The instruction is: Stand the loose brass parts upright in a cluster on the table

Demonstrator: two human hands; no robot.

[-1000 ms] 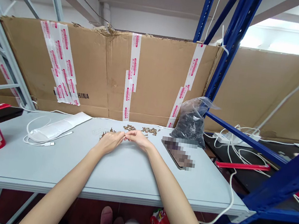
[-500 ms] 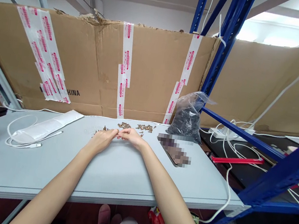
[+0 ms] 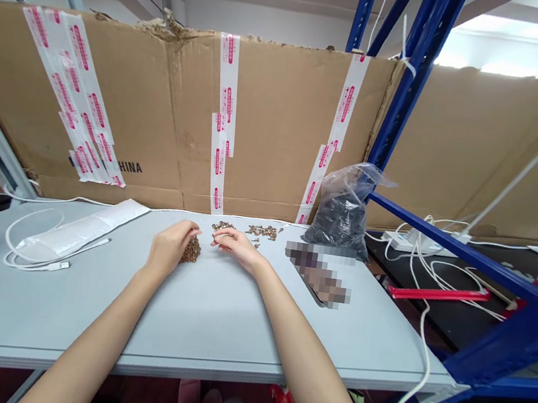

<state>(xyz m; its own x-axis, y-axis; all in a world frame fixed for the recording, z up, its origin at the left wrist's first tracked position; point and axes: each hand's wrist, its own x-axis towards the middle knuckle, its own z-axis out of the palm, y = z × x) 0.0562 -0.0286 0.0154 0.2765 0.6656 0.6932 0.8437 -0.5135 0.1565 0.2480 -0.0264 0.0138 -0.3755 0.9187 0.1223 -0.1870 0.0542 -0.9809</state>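
The person's left hand is over the worktop with its fingers curled and the tips drawn close together. Whether those fingers have hold of anything is too small to tell. A dense cluster of small brass-coloured pieces sits on the worktop just below the left fingertips, showing on the side toward the right hand; the rest of it runs behind the left hand, and contact between the fingers and the cluster cannot be made out.

The right hand reaches in from the other side, its fingers bent and the thumb and forefinger tips near each other; what, if anything, lies between them cannot be told. Bare worktop shows between the two sets of fingertips, so the hands are apart. The right fingers partly cover a small pile of similar pieces directly beyond them. A second, wider pile lies farther right, past the knuckles, with a few loose pieces nearer the hand. Right of that hand lies a pixelated phone-like item, with a clear bag of dark contents behind it.
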